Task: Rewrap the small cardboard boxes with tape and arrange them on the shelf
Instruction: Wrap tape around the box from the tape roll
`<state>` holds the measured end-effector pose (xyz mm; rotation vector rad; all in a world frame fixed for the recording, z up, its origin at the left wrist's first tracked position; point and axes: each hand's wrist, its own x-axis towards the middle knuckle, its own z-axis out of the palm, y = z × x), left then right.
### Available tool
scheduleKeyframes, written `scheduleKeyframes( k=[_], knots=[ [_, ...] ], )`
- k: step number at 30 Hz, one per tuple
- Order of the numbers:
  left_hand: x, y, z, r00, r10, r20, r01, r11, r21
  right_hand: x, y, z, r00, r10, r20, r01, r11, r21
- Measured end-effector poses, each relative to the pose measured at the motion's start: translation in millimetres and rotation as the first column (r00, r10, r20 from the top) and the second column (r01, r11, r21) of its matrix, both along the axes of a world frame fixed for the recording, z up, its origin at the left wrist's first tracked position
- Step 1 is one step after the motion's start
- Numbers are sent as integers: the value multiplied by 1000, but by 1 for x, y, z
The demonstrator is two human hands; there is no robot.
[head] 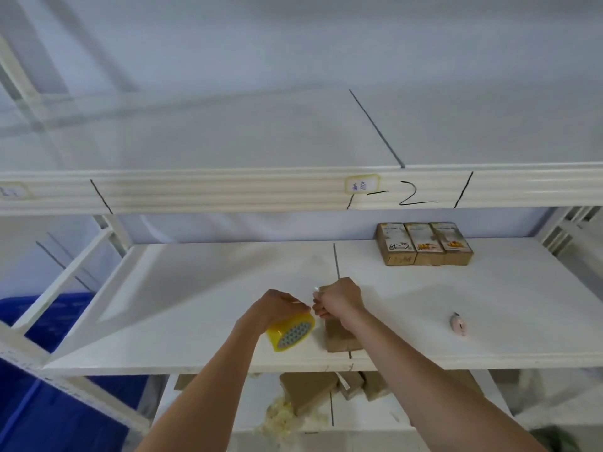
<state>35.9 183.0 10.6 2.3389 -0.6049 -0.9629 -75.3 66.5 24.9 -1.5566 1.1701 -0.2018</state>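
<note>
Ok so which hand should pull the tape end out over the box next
Right. The right hand already pinches at the tape end directly above the box, while the left hand grips the tape roll beside it and looks best kept steadying it.

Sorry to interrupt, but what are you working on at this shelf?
A person is taping a small cardboard box on the middle shelf. The left hand grips a yellow tape roll while the right hand pinches the tape end above the box. Three boxes sit in a row at the back.
</note>
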Motion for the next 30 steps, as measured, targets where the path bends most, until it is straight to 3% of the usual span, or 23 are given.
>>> scheduleKeyframes(
  k=[7,10,13,15,17,21,26,30],
  knots=[
    [1,-25,0,972,-64,226,7,969,246,-5,-18,5,999,40,-1,-40,999,0],
    [-1,-36,6,967,-109,229,48,966,254,-6,-35,8,1000,-2,12,2,1000,21],
    [-2,-25,10,1000,11,7,-10,992,-123,-10,-58,15,997,32,69,-44,984,173],
    [-6,-10,11,992,25,-126,-69,931,-359,-17,-68,20,987,113,115,-142,948,286],
    [-10,-2,9,983,21,-185,-98,903,-419,-25,-75,17,982,150,116,-181,924,336],
    [-13,4,5,982,-54,-180,-23,915,-403,-34,-77,7,981,166,103,-193,906,377],
    [-8,-15,0,993,21,-113,-50,965,-258,-34,-81,4,981,173,84,-192,877,441],
    [0,-33,-14,1000,-1,-7,0,989,-148,-29,-84,3,991,133,-34,-116,942,315]
  ],
)
